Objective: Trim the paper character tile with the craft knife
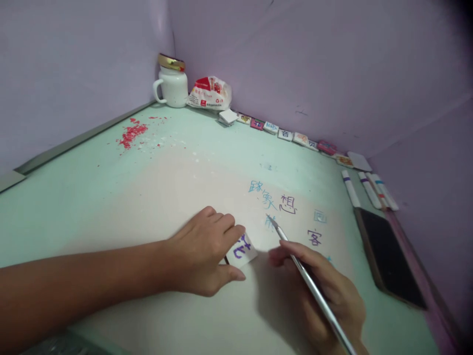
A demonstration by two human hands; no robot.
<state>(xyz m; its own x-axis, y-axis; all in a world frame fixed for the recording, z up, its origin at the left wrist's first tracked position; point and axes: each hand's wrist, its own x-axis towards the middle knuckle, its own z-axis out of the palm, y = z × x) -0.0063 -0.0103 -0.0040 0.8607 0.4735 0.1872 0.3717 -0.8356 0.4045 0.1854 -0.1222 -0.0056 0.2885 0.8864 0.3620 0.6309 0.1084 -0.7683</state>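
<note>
A small white card (243,250) bearing a purple character is pinned to the desk (74,197) by the left hand (201,251); the card is pinched at its left edge between the thumb and the curled fingers. A thin silver brush (310,283) is gripped by the right hand (321,291), fingers closed around the shaft. The brush tip (271,220) is placed at a blue character, just beyond the card's upper right corner; contact with the surface cannot be confirmed, as the tip is small and slightly blurred. Further blue and purple characters (286,203) are written on the pale area of the desk beyond the hands. A dark tablet (388,251) lies at the right, with several markers (369,190) beyond it. A row of small tiles (284,133) is set along the back wall. In the far corner, a white mug (172,86) with a gold lid stands just beside a plastic packet (210,92). Red crumbs (131,133) are scattered at the left.
</note>
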